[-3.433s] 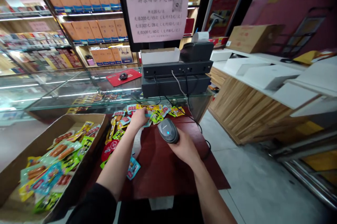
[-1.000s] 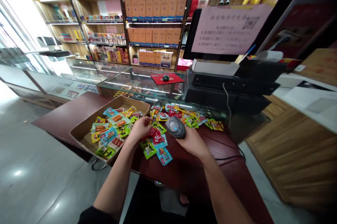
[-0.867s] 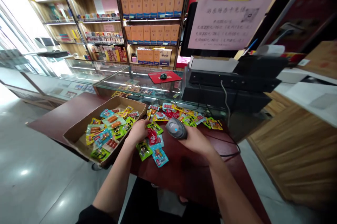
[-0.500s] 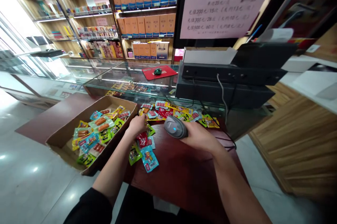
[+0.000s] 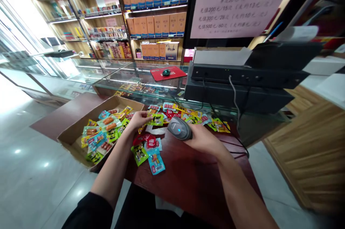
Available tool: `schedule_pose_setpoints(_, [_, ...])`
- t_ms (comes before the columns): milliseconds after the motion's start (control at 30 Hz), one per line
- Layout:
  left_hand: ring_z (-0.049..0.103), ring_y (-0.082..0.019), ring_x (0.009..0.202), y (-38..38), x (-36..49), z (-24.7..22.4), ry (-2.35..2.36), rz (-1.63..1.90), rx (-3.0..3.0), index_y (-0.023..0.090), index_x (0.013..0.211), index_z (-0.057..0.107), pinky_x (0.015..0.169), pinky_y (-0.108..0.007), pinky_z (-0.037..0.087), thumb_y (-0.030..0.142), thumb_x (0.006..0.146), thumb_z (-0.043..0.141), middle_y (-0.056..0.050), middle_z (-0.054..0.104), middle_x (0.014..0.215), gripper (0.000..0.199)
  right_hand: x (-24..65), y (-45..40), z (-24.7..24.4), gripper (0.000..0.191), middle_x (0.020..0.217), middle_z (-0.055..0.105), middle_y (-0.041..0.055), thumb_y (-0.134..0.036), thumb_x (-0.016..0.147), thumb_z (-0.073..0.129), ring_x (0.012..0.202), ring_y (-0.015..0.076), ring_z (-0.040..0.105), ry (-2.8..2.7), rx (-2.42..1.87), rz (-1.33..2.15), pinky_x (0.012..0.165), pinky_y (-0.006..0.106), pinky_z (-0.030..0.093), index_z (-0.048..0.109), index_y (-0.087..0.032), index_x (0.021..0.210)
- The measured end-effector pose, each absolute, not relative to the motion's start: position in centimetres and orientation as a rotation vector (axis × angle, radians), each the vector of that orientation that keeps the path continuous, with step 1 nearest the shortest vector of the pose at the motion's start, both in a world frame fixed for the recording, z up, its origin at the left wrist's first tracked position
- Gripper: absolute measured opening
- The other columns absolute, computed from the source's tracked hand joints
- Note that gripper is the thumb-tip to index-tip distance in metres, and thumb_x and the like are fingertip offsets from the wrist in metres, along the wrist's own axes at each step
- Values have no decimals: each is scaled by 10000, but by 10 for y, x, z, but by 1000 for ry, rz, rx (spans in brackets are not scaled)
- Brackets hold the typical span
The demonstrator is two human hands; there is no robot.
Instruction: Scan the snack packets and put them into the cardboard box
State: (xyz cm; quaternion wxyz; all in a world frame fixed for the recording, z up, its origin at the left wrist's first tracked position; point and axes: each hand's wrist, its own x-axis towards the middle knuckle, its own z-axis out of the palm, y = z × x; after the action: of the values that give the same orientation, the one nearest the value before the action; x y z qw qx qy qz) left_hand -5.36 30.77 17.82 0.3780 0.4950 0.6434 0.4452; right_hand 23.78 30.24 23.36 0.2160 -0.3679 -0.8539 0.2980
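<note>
My left hand pinches a green snack packet by its left end, above the dark red tabletop. In my right hand is a grey barcode scanner with a small blue light, its head turned left toward the packet. Below my left hand lie a red packet, a green packet and a blue packet. Behind both hands several small packets are heaped along the glass counter. Left of my left forearm, a cardboard box holds several sausage and snack packets.
A glass display counter runs behind the table, with a red mouse pad and a mouse on it. A black machine with cables stands at the right, below a pink sign. Boxed goods fill the shelves.
My left hand has lifted a green packet from among the others and brought it up near the scanner. The scanner stays nearly in place. The view has shifted slightly left.
</note>
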Motion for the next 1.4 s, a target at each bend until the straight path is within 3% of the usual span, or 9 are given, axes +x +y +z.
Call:
schedule_pose_setpoints(100, [625,-151,642,303,-49,183,1423,1303,1014,152,871,727,612,-255,481,378,540,827,-56,719,783,412,232,304,228,239,912,732,44,-193,684,641,826,230,668,-2357,-1008,832,663,250,469,690,-204,919])
schedule_pose_setpoints(233, [616,-131,594,300,-46,187,1383,1340,936,143,826,716,536,-224,466,353,502,861,-56,715,754,413,224,306,218,232,877,727,46,-207,701,632,804,222,666,-2300,-989,840,676,267,482,678,-185,927])
schedule_pose_setpoints(533, [633,-125,610,300,-42,204,1333,1409,930,142,859,714,530,-214,469,338,508,862,-66,723,825,429,204,309,200,215,871,738,53,-238,706,644,844,251,682,-2154,-934,876,720,311,513,685,-175,908])
schedule_pose_setpoints(933, [651,-158,656,296,-48,208,1346,1429,958,126,844,707,623,-268,505,331,493,866,-79,714,807,436,207,305,205,177,810,729,41,-256,724,638,799,242,681,-2161,-912,860,676,296,507,684,-172,873])
schedule_pose_setpoints(1200, [577,-81,552,244,-124,230,1658,1598,913,146,815,716,425,-145,386,353,495,866,-67,699,798,409,211,310,198,292,936,734,71,-260,721,655,883,249,682,-2145,-918,829,762,324,519,685,-168,996])
schedule_pose_setpoints(1300, [582,-85,536,217,-162,234,1737,1715,857,131,840,718,427,-154,440,360,475,877,-78,693,804,460,212,311,200,343,975,732,78,-285,726,663,934,262,675,-2139,-935,827,803,347,519,683,-168,1048])
schedule_pose_setpoints(1400, [652,-146,636,198,-188,236,1740,1802,807,117,879,712,531,-226,552,398,506,866,-98,695,817,491,215,314,202,360,985,732,81,-297,721,674,946,270,673,-2126,-958,822,814,358,520,687,-172,1059])
